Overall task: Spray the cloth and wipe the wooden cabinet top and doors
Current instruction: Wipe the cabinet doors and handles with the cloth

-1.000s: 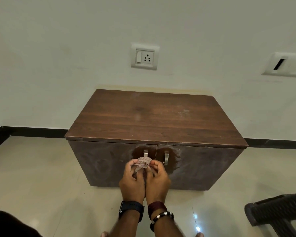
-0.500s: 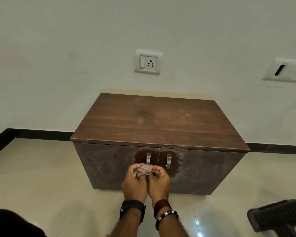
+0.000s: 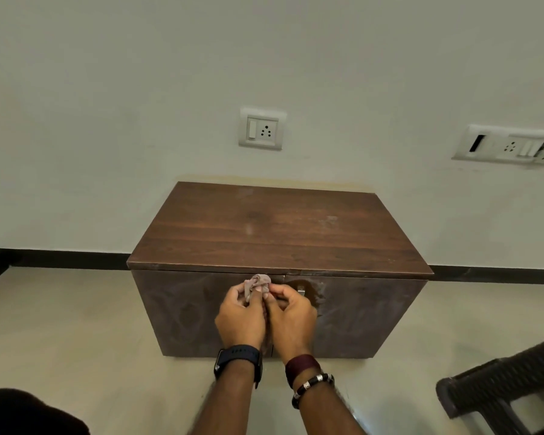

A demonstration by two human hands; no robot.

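Observation:
A low wooden cabinet stands against the wall, its dark brown top (image 3: 280, 233) bare and its two doors (image 3: 176, 312) facing me. A small crumpled pinkish cloth (image 3: 259, 283) is bunched in front of the upper door seam. My left hand (image 3: 241, 315) and my right hand (image 3: 291, 313) are pressed side by side, both pinching the cloth with their fingertips. A wet dark patch and one metal handle (image 3: 301, 289) show just right of my right hand. The other handle is hidden behind my hands. No spray bottle is in view.
A dark wicker chair (image 3: 500, 390) stands at the lower right on the pale tiled floor (image 3: 60, 324). A switch socket (image 3: 261, 128) and a wider socket plate (image 3: 509, 147) are on the wall. A black skirting runs along the wall base.
The view has drawn back and tilted up a little. My hands rose with the cloth toward the top edge of the doors and now cover the left handle.

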